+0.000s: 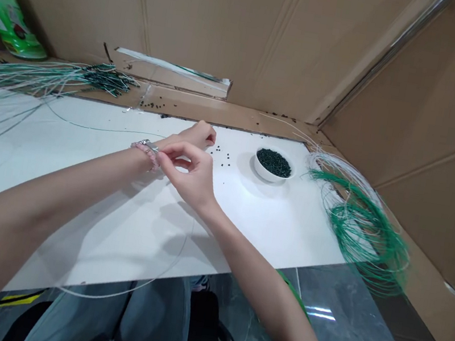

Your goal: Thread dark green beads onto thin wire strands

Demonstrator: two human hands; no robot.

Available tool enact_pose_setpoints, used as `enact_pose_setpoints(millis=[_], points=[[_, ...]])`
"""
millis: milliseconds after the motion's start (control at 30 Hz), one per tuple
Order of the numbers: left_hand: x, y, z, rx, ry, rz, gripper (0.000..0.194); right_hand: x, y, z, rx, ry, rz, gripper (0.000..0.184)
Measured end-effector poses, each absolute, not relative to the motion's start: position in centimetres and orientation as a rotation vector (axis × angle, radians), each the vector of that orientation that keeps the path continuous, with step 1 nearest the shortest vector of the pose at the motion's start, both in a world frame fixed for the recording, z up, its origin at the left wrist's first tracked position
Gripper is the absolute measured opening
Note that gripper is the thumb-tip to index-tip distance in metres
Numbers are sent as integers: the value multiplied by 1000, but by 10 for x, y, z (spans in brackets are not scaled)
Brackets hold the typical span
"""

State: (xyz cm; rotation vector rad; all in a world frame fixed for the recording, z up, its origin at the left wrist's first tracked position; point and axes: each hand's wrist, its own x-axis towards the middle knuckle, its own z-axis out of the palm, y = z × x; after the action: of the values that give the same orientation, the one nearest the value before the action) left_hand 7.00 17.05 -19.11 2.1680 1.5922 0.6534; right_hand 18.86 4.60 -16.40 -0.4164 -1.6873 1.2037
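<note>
My left hand (201,133) is held over the white board with its fingers curled in; whatever they may hold is hidden. Round the left wrist sit a silver wristband (145,143) and a pink beaded bracelet (146,152). With thumb and fingertips, my right hand (194,179) pinches at the silver wristband. A thin pale strand (172,262) curves down from below the right hand past the board's front edge. Small dark green beads (223,158) lie scattered just right of the left hand. A white bowl (262,174) full of such beads stands farther right.
The white board (288,226) covers the work surface. Green strands (367,230) lie coiled at right. At left lies a bundle of beaded strands (106,78), with a green bottle (12,15) behind. Cardboard walls (208,17) close off the back and right.
</note>
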Motion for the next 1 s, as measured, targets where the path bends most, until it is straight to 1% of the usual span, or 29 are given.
enact_pose_setpoints(millis=[67,167,267,400,567,700,1000], points=[[69,171,-192,2135,1593,697,24,190,46,-162,-433,-1668,1203,3],[64,154,-183,2059,1580,823,20,192,47,-160,-488,-1633,1195,6],[58,113,-167,1939,1530,1014,14,193,50,-158,-586,-1568,1180,7],[52,42,-154,1718,1486,1225,21,192,52,-161,-656,-1510,1211,9],[54,-10,-162,1039,1196,1495,16,191,47,-166,-667,-1527,1276,9],[55,-18,-167,772,1075,1556,16,193,40,-166,-659,-1571,1327,8],[55,-23,-174,686,1027,1560,18,191,31,-167,-680,-1658,1335,6]])
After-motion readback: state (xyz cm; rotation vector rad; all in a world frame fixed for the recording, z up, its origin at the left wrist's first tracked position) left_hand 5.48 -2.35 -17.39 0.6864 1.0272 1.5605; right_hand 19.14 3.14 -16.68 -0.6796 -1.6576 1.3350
